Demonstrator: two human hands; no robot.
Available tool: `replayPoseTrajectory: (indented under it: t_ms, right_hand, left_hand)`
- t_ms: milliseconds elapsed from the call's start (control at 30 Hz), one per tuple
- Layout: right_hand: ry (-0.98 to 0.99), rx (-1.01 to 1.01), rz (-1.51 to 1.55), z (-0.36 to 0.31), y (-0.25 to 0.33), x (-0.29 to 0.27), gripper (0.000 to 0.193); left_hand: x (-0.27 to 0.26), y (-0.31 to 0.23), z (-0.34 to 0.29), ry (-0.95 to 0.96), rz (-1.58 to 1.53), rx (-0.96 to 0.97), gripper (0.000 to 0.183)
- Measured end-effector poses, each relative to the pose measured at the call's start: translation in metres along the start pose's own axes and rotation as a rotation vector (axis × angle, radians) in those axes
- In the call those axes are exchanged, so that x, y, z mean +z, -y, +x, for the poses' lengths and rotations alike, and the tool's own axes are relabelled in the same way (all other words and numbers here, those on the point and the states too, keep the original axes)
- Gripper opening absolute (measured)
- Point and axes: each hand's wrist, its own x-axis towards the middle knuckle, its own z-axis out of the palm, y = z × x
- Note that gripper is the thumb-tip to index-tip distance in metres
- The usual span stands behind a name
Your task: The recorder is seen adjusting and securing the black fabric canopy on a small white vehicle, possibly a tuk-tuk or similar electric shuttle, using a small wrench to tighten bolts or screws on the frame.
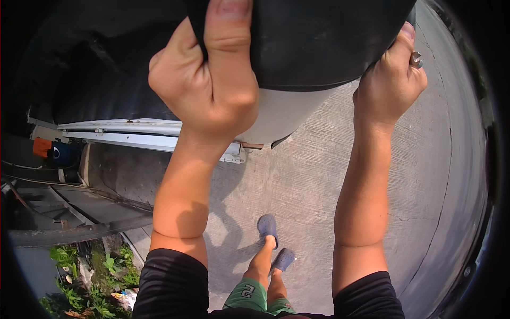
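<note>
Both arms reach up and away from me, holding a smooth black cover (319,42) with a rounded lower edge. My left hand (210,80) is closed on its left side, with the thumb lying over the black surface. At the cover's right edge, my right hand (390,80) is also closed, and a ring shows on one finger. Below the cover's edge a white curved panel (289,109) can be seen. The cover's upper part runs out of view. Most of the fingertips are hidden.
A second black covering (117,85) lies to the left above long white rails (133,139). Beyond them sits an orange and blue object (56,151). Plants (69,260) and a dark metal frame (53,207) are at lower left. Concrete pavement (297,186) lies under my clogs (267,226).
</note>
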Motion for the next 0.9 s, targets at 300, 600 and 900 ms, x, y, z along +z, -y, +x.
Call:
replayPoseTrajectory:
  t_ms: [300, 600, 900]
  right_hand:
    - [-0.039, 0.074, -0.165, 0.013, 0.006, 0.004, 0.065]
    - [-0.072, -0.322, -0.222, 0.014, 0.088, -0.002, 0.060]
    - [0.041, -0.515, -0.420, -0.013, 0.074, 0.077, 0.034]
  left_hand:
    - [-0.004, -0.030, 0.020, -0.029, -0.808, -0.727, 0.036]
    - [-0.003, -0.031, 0.026, -0.058, -0.790, -0.733, 0.043]
    - [-0.002, -0.023, 0.014, 0.006, -0.787, -0.768, 0.033]
